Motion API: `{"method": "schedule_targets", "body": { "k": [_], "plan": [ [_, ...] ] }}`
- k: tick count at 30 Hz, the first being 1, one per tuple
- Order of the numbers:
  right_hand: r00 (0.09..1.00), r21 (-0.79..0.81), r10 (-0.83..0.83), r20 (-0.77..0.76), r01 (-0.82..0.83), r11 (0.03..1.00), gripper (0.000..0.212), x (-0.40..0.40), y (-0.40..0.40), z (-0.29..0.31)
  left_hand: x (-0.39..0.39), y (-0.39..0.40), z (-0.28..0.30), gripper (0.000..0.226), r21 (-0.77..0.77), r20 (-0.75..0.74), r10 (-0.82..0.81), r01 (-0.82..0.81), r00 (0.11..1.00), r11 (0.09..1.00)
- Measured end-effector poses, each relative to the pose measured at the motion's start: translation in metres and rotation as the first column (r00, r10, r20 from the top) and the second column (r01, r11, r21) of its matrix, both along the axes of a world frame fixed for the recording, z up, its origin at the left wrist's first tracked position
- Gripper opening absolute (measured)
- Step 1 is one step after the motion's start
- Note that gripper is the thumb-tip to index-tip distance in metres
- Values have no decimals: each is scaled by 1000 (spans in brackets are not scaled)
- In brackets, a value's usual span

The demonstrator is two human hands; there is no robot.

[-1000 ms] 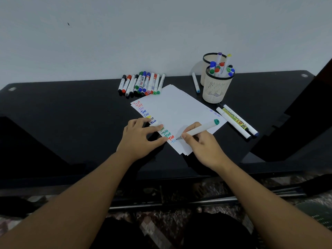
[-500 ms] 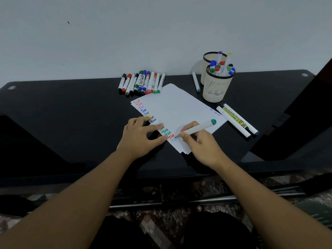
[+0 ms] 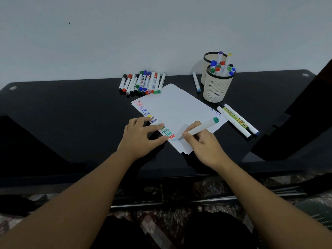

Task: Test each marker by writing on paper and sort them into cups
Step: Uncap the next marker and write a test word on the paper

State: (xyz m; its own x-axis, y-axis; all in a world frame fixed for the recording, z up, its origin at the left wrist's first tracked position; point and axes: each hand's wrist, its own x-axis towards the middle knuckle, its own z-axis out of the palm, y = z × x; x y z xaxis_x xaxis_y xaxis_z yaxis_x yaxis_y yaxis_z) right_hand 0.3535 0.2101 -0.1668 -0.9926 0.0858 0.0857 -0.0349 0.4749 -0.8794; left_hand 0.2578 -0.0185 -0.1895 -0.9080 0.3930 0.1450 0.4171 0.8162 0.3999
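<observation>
Now our right hand (image 3: 201,142) pinches the marker (image 3: 199,129), fingers hiding its barrel, tip down-left on paper (image 3: 179,110); left hand (image 3: 142,137) presses flat.

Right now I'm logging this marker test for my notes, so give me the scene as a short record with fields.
right hand: grips the teal-capped marker, tip on the paper
left hand: fingers rest on the paper's left edge
test marks: column of coloured "Test" words
front cup: holds several markers
back cup: contents hidden
untested row: lies behind the paper
loose markers: right of the paper
</observation>
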Motion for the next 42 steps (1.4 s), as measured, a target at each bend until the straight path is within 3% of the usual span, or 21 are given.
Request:
{"method": "schedule_targets", "body": {
  "k": [5,18,25,36,42],
  "plan": [
    [1000,-11,7,0,-7,1000,6,-1,-1,-1,0,1,0,58,1,-3,-1,1,1000,1000],
    [1000,25,7,-27,-6,1000,4,-1,-1,-3,0,0,0,69,7,8,2,-2,1000,1000],
    [993,-290,-83,-84,55,955,7,-2,1,0,1,0,-2,65,10,-15,-5,5,1000,1000],
    [995,-241,-86,-48,72,968,5,-2,-1,3,1,0,0,68,5,-24,-3,3,1000,1000],
    [997,-205,-70,-33,61,977,7,-1,-1,2,0,0,-1,53,2,-32,-8,8,999,1000]
  ]
}}
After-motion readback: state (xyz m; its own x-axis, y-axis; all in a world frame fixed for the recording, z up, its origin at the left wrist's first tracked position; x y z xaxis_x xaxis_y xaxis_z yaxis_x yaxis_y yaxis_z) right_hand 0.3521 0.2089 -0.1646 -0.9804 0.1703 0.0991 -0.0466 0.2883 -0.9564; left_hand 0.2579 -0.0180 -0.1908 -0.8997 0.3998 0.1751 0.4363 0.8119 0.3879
